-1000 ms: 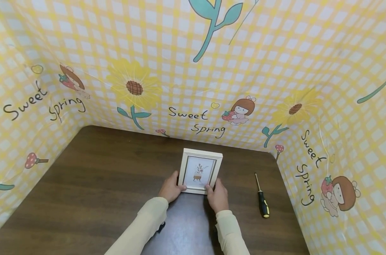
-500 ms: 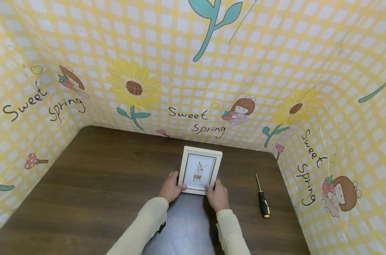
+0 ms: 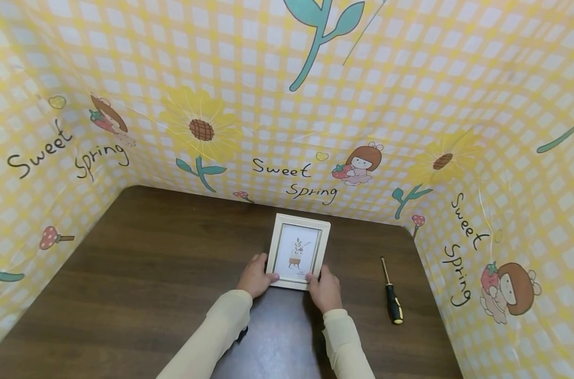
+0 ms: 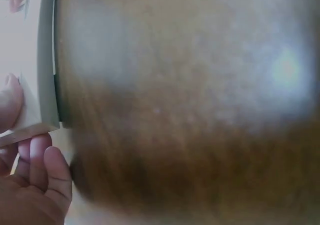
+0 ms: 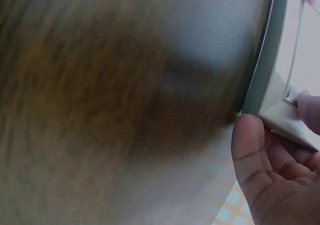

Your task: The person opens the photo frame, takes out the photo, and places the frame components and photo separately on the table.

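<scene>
A cream picture frame (image 3: 300, 220) with a drawing of a potted plant stands tilted back near the middle of the table. My left hand (image 3: 255, 276) grips its lower left corner, thumb on the front and fingers at the side. At the lower right corner my right hand (image 3: 326, 290) holds it the same way. In the left wrist view the left hand (image 4: 37, 185) has its thumb on the frame's face (image 4: 32, 85) and its fingers curled at the edge. Likewise, the right wrist view has the right hand (image 5: 280, 170) pinching the frame's corner (image 5: 280, 107).
A screwdriver (image 3: 392, 297) with a black and yellow handle lies on the dark wooden table (image 3: 163, 273) to the right of the frame. Yellow checked cloth (image 3: 277, 121) with printed flowers and lettering rises along the back and both sides of the table.
The picture frame's top edge has tipped back slightly, away from me, while its bottom edge stays in place. Both hands keep their hold at the lower corners. The screwdriver lies as before.
</scene>
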A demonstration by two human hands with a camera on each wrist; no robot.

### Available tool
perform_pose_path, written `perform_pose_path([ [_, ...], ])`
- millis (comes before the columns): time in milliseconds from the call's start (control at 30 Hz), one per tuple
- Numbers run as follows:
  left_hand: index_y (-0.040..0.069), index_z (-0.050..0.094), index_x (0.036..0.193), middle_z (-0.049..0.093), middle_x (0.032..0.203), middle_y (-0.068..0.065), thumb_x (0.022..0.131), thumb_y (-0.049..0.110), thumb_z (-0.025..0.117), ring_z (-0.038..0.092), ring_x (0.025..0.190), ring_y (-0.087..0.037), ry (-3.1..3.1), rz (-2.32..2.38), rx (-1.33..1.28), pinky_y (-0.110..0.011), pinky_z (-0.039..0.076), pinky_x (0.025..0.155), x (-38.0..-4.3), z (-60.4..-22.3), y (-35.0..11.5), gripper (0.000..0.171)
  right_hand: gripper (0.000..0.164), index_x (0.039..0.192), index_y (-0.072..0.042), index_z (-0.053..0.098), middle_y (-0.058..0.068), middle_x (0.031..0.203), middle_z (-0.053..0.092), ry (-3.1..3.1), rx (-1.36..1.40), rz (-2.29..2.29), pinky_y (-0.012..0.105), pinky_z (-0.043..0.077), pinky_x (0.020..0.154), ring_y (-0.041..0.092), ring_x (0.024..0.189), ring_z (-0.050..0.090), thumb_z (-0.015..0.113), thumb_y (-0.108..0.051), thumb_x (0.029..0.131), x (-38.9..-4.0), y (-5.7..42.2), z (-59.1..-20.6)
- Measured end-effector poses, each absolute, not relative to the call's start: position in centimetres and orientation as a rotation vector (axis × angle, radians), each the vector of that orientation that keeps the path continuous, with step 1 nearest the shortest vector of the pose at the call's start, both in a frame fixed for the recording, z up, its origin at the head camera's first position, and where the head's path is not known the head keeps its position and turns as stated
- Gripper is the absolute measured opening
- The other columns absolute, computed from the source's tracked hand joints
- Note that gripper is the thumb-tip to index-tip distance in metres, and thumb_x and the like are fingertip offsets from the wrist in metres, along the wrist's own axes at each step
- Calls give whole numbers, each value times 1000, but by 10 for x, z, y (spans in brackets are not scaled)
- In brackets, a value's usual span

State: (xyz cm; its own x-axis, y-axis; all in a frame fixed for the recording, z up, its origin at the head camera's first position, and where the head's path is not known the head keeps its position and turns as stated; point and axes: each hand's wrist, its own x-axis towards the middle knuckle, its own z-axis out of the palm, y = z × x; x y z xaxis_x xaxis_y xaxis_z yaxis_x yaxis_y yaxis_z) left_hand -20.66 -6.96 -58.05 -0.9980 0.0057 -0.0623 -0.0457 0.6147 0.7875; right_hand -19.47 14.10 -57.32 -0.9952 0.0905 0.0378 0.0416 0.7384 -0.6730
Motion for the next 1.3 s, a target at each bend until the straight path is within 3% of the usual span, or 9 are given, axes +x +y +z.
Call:
perform_pose_path([
  [233,1,61,111,59,100,-11,83,17,82,60,92,-30,2772,1293,-14,-51,48,85,-208,-576,-71,39,27,106,1,61,18,95,67,-2911,-116,1100,51,51,80,34,91,64,70,-21,94,-195,141,-570],
  [700,-3,64,111,66,101,-15,79,20,83,62,93,-33,2677,1210,-72,-52,48,88,-210,-570,-72,43,22,101,1,65,12,89,66,-2991,-156,1135,44,50,71,25,76,57,70,-19,92,-193,139,-563],
  [1000,-5,64,98,64,88,-14,79,20,82,58,81,-28,2634,1090,-115,-48,50,81,-209,-558,-70,36,17,92,-1,65,5,74,58,-3036,-160,1115,37,46,60,22,65,53,69,-18,92,-192,137,-562],
  [1300,-5,66,86,60,80,-12,77,18,80,54,74,-27,2642,1010,-81,-43,50,74,-212,-559,-68,29,15,92,-3,65,5,76,60,-3054,-177,1104,39,47,63,22,67,54,68,-18,92,-193,136,-566],
])
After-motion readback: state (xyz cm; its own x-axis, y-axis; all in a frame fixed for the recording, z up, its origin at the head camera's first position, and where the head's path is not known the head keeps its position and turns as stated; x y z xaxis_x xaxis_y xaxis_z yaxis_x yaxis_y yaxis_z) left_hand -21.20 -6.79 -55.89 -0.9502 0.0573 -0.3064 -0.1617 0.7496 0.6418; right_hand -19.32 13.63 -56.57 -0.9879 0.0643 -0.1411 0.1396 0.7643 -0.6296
